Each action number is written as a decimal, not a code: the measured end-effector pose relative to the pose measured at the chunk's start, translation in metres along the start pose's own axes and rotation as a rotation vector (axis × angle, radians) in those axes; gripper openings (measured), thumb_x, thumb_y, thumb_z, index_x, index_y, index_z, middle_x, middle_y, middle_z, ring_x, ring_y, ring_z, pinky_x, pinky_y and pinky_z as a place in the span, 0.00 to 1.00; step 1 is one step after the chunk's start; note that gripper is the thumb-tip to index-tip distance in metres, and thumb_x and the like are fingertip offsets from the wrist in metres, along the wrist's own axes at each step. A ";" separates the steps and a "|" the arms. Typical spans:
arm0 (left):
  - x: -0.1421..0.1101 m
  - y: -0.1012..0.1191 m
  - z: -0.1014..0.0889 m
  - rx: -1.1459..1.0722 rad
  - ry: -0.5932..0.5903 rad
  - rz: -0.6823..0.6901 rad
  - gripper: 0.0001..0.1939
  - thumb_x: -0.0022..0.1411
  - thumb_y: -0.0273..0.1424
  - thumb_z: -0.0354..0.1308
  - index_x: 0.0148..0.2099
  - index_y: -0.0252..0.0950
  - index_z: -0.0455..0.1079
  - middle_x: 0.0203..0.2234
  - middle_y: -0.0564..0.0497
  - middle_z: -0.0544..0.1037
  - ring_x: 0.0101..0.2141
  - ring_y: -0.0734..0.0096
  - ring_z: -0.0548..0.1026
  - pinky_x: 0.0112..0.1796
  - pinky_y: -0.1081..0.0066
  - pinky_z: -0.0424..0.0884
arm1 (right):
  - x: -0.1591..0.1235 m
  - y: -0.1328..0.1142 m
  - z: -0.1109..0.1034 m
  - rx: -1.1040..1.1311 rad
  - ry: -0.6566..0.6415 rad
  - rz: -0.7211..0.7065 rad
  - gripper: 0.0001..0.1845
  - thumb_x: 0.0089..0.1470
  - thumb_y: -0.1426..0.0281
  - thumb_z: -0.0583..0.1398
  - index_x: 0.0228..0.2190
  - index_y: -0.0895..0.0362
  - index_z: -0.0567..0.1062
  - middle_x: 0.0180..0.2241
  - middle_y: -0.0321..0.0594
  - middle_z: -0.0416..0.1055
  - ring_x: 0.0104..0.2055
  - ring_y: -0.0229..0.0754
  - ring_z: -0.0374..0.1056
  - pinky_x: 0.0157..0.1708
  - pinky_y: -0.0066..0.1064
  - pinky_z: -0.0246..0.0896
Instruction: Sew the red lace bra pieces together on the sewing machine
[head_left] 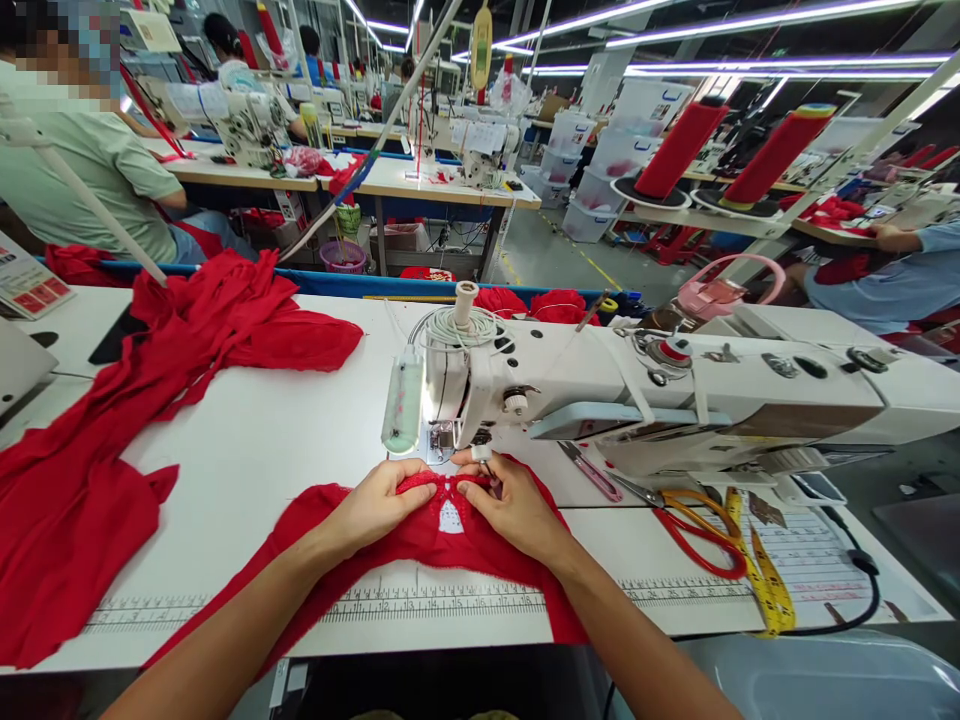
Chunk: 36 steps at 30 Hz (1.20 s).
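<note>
A red garment piece [352, 545] lies across the front of the sewing table. My left hand [379, 505] is closed on its upper edge, thumb on top. My right hand [517, 505] pinches the same edge just to the right, and something small and dark shows under its fingers, too hidden to name. Between the two hands the cloth has a small opening [450, 517] with white showing through. Right behind my fingertips stands the lit presser foot [441, 437] of the white sewing machine [570, 365]; I cannot tell whether the cloth touches it.
More red fabric [90, 450] is heaped at the left. Pink-handled snips [592, 473], orange-handled scissors [705, 530] and a yellow tape measure [769, 585] lie at the right. A printed ruler [420, 600] runs along the front edge. Co-workers sit at machines beyond.
</note>
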<state>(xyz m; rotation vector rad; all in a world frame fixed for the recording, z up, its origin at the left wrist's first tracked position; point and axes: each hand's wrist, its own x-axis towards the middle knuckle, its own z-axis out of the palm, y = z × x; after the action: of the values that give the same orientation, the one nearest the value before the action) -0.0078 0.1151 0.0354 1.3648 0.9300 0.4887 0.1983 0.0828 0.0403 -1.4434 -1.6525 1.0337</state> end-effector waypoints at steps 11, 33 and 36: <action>0.000 -0.002 -0.001 0.007 0.003 -0.008 0.15 0.65 0.41 0.58 0.40 0.34 0.73 0.34 0.50 0.76 0.36 0.65 0.72 0.39 0.70 0.68 | 0.000 0.001 0.000 0.010 0.001 0.014 0.13 0.55 0.67 0.58 0.43 0.52 0.74 0.35 0.36 0.78 0.37 0.42 0.74 0.39 0.34 0.68; -0.002 0.006 0.001 0.054 0.019 -0.009 0.16 0.62 0.44 0.58 0.38 0.34 0.73 0.32 0.50 0.76 0.34 0.65 0.72 0.37 0.69 0.68 | -0.001 -0.002 -0.001 0.015 -0.006 0.035 0.12 0.55 0.67 0.59 0.42 0.52 0.74 0.36 0.36 0.78 0.37 0.42 0.74 0.39 0.35 0.68; -0.002 0.007 0.001 0.057 0.021 -0.003 0.15 0.61 0.43 0.59 0.37 0.35 0.72 0.31 0.50 0.75 0.33 0.65 0.72 0.36 0.70 0.68 | -0.001 -0.002 -0.001 0.020 -0.009 0.040 0.12 0.55 0.66 0.59 0.43 0.53 0.74 0.36 0.37 0.78 0.37 0.43 0.74 0.38 0.35 0.67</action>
<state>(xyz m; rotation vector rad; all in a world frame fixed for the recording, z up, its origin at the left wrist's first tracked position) -0.0065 0.1144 0.0422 1.4122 0.9693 0.4781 0.1980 0.0817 0.0424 -1.4664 -1.6214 1.0775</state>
